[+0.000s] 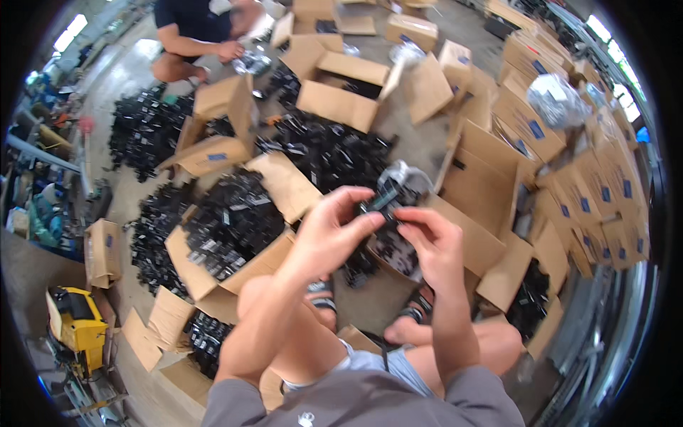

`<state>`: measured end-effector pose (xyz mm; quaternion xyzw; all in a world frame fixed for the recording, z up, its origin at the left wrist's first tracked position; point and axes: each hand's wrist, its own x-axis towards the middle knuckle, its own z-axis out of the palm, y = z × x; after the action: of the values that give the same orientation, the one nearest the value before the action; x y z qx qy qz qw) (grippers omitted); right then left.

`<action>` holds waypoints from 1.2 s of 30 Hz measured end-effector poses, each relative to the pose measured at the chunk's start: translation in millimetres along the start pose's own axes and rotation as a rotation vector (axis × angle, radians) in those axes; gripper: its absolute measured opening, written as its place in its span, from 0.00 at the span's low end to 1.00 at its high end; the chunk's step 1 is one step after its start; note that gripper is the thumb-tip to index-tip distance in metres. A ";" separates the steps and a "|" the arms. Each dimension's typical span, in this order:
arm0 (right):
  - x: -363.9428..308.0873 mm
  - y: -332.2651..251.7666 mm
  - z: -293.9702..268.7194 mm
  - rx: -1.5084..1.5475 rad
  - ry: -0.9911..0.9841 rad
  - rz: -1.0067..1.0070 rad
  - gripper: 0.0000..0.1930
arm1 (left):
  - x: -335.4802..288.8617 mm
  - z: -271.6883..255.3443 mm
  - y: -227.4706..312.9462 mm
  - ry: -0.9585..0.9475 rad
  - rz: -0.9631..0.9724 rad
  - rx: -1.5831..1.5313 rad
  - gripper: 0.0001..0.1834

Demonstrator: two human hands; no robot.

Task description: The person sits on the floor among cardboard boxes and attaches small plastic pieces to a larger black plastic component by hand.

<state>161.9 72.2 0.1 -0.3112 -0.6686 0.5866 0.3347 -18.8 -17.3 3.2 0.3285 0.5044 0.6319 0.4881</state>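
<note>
Black plastic part (379, 203) sits pinched between both hands above the open cardboard box (455, 235), long axis rising toward upper right, left hand (334, 224) clamping its lower-left end, right hand (435, 238) its underside.

view: your head camera, single | faces: steeply down over your knees to the floor (420, 139) | range: close, hands mid-frame | fisheye bends frame edges

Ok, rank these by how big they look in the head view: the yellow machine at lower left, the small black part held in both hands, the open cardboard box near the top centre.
1. Open cardboard box
2. Yellow machine, somewhat smaller; its distance from the camera differs, so true size is unsure
3. Small black part, pinched between left hand and right hand
</note>
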 end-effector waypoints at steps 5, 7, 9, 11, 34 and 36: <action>-4.0 14.0 -9.6 0.152 -0.087 0.051 0.20 | 2.2 8.7 -4.1 -0.042 0.055 0.234 0.20; -4.3 11.6 -13.5 -0.022 -0.136 0.128 0.18 | 1.2 14.9 -3.5 -0.052 0.067 0.201 0.21; -7.7 23.2 -6.9 0.008 -0.115 0.060 0.16 | -4.0 12.3 -0.5 -0.017 0.088 0.281 0.22; -5.7 19.7 -5.6 -0.138 -0.106 -0.043 0.17 | -5.5 5.6 -2.0 -0.021 0.029 0.315 0.23; 12.4 28.7 -72.2 -0.484 -0.211 -0.306 0.16 | 39.1 38.9 -11.5 -0.142 -0.174 0.445 0.24; 17.4 35.1 -74.6 -0.247 -0.157 -0.228 0.15 | 40.5 35.1 -17.5 -0.103 -0.115 0.343 0.24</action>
<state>213.2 133.4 -26.7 -0.2254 -0.7906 0.4808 0.3051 5.6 32.5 -7.1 0.4094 0.5973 0.4899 0.4854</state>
